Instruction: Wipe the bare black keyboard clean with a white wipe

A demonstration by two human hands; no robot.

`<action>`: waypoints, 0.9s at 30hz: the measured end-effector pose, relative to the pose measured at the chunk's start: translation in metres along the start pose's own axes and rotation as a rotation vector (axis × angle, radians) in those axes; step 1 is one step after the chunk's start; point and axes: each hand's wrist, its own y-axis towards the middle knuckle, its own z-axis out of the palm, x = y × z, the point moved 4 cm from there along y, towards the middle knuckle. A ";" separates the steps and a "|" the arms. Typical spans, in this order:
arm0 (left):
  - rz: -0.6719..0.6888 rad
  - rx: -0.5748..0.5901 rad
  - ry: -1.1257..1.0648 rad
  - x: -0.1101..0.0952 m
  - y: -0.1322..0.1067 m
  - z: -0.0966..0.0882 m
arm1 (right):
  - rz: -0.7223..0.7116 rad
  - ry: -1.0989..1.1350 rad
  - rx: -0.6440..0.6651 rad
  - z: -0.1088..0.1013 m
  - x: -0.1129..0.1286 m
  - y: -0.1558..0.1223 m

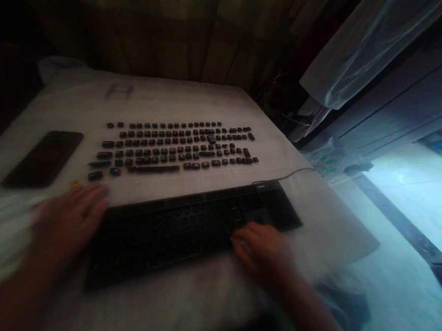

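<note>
A black keyboard (165, 231) with its keycaps removed lies on the white-covered table, its bare key sockets showing. My left hand (75, 215) rests by its upper left corner, fingers stretched out and somewhat blurred. A small orange-yellow piece (76, 184) shows just beyond those fingers. Over the keyboard's front edge, right of the middle, is my right hand (264, 249), fingers curled and thumb close to the index finger. Whatever lies between them is hidden. Behind the keyboard, loose black keycaps (171, 141) are laid out in rows, with the long space bar (154, 168) in the nearest row.
A dark phone (43, 159) lies on the left of the table (185, 99). The keyboard's cable (286, 174) runs off to the right edge. Curtains (195, 30) hang behind, and plastic-wrapped furniture (371, 36) stands at the right above a pale floor (408, 171).
</note>
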 end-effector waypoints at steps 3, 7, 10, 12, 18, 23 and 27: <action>0.006 0.013 -0.002 0.001 0.000 0.002 | -0.009 0.004 -0.001 -0.001 0.003 0.000; 0.011 -0.001 0.009 0.002 0.000 0.001 | -0.007 0.041 -0.004 -0.008 -0.001 -0.001; 0.018 0.012 -0.001 0.001 0.001 -0.001 | 0.023 0.076 -0.055 -0.018 -0.013 -0.002; 0.009 0.027 0.000 -0.001 0.001 -0.002 | 0.057 0.067 -0.127 -0.028 -0.025 -0.003; -0.014 0.043 0.010 -0.001 0.002 0.000 | 0.113 0.039 -0.188 -0.041 -0.048 -0.010; -0.003 0.016 0.018 -0.002 0.002 -0.002 | 0.105 0.048 -0.135 -0.033 -0.040 -0.012; -0.006 0.031 0.011 -0.006 0.000 -0.007 | 0.061 0.045 -0.090 -0.026 -0.028 -0.010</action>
